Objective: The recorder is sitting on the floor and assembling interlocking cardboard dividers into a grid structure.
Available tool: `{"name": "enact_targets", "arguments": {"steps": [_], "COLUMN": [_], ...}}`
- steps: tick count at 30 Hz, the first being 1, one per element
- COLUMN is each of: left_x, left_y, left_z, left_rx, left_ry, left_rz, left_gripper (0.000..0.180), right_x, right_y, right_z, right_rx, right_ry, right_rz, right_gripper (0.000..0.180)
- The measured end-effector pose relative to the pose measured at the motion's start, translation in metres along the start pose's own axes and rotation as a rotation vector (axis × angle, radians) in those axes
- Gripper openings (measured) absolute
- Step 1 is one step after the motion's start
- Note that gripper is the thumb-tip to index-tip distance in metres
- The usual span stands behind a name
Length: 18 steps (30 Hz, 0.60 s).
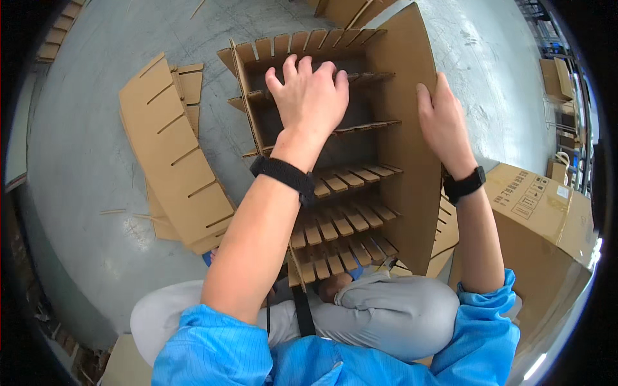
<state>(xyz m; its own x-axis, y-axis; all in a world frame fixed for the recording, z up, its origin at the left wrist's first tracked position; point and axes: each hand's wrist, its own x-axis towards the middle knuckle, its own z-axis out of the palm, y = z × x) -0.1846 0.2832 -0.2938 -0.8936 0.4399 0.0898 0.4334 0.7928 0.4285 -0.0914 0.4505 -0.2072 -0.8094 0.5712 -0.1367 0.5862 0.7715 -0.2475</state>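
Note:
In front of my lap stands a brown cardboard divider frame with several slotted crosswise strips between two side panels. My left hand (310,96) reaches over the upper part of it, fingers bent and somewhat apart, curled over a crosswise cardboard divider (370,78). The hand hides the middle of that divider and its fingertips' exact contact. At the frame's right, my right hand (444,122) clasps the edge of the tall plain cardboard panel (409,148), thumb apart from the straighter fingers. The narrow left panel (248,103) has strip ends sticking out through it.
Slotted cardboard sheets (170,148) lie stacked on the grey floor (77,154) at the left. A closed cardboard carton (521,199) stands at the right, near my forearm. More cardboard (347,11) is at the far edge, and shelving with boxes (557,80) lines the far right.

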Motion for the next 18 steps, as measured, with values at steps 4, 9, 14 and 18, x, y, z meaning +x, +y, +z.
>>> {"name": "enact_targets", "arguments": {"steps": [4, 9, 14, 18], "left_x": [0.003, -0.001, -0.002, -0.005], "left_y": [0.001, -0.005, -0.001, -0.003], "left_z": [0.001, -0.001, -0.005, -0.015], "left_rx": [0.011, 0.071, 0.022, -0.020], "left_ry": [0.009, -0.043, -0.132, -0.194], "left_rz": [0.017, 0.015, 0.013, 0.004], "left_gripper": [0.035, 0.039, 0.041, 0.040], "right_x": [0.011, -0.005, -0.010, -0.012], "right_y": [0.033, 0.004, 0.005, -0.012], "right_z": [0.001, -0.005, -0.013, -0.001], "right_rx": [0.374, -0.053, -0.102, -0.130], "right_ry": [0.126, 0.088, 0.077, 0.100], "right_rz": [-0.236, -0.106, -0.095, -0.077], "right_gripper": [0.032, 0.031, 0.030, 0.028]}}
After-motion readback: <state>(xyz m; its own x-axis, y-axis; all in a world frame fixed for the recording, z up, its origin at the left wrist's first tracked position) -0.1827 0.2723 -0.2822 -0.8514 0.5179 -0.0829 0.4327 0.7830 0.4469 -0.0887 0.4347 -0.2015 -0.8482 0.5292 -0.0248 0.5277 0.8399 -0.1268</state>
